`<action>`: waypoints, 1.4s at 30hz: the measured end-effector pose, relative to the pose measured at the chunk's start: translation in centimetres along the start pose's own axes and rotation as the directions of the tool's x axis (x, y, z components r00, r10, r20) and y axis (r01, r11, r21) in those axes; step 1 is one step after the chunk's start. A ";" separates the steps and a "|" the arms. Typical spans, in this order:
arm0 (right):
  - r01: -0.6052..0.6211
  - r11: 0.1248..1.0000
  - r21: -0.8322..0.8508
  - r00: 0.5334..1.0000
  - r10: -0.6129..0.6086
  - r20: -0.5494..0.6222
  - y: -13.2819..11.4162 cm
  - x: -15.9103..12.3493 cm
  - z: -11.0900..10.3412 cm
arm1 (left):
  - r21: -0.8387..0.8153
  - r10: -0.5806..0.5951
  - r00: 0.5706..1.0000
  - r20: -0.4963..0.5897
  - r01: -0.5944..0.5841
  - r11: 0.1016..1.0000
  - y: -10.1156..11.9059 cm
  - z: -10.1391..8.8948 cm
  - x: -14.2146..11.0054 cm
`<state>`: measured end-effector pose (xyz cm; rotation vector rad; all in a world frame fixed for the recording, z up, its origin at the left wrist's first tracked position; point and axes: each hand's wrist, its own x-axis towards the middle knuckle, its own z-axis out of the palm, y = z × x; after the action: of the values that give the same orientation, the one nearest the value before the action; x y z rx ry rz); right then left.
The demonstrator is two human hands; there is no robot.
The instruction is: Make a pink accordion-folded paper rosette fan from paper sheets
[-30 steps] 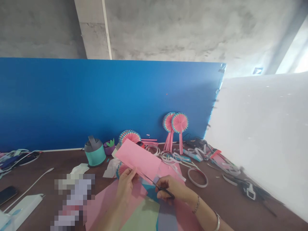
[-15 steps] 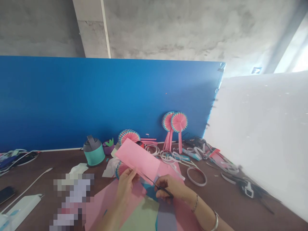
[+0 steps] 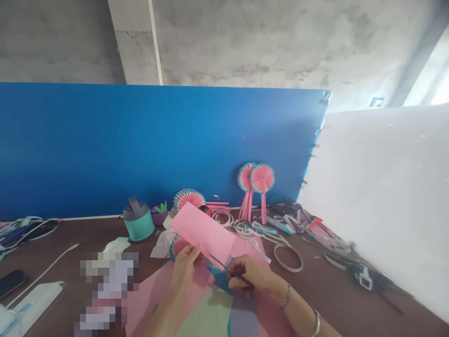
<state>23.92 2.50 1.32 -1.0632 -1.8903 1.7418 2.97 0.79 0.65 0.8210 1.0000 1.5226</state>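
A pink sheet of paper (image 3: pixel 203 229) is raised above the table, its lower edge pinched between the thumb and fingers of my left hand (image 3: pixel 185 262). My right hand (image 3: pixel 247 276) grips a pair of dark scissors (image 3: pixel 242 278). The blades lie along the lower edge of the pink sheet, pointing toward my left hand. Beneath both hands are spread larger pink paper (image 3: pixel 147 295), a pale green sheet (image 3: pixel 205 313) and a greyish purple sheet (image 3: pixel 244 318). Partly hidden behind the raised sheet is a folded paper fan (image 3: pixel 174 247).
Two round pink paper fans (image 3: pixel 262 178) lean against the blue partition (image 3: pixel 140 140). Paper strip rings (image 3: pixel 288 257) and tape lie to the right. A teal container (image 3: pixel 139 227) and a purple pot (image 3: pixel 160 216) stand at the back left. A phone (image 3: pixel 13 282) and power strip (image 3: pixel 38 304) are far left.
The whole view has shifted slightly. Both hands keep their holds on the pink sheet and the scissors, with almost no visible movement between them.
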 end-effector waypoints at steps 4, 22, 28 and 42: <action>-0.009 1.000 0.000 1.000 0.009 0.003 0.1 0.1 0.0 | 0.006 0.005 1.000 0.027 -0.005 1.000 -0.2 0.0 0.1; 0.035 0.998 0.051 0.999 -0.036 0.014 0.0 0.3 0.3 | -0.012 -0.006 1.000 0.004 0.006 1.000 0.0 0.3 -0.3; 0.045 0.999 0.025 0.999 -0.045 0.006 0.1 0.3 0.2 | 0.010 0.005 0.999 0.038 -0.005 1.000 0.0 0.2 -0.3; 0.005 1.000 0.029 1.000 -0.005 -0.014 -0.2 0.0 0.2 | 0.005 0.000 0.999 -0.034 0.000 1.000 0.2 -0.1 -0.1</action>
<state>23.72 2.41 1.48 -1.0563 -1.8519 1.7496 2.83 0.65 0.82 0.8011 1.0290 1.5385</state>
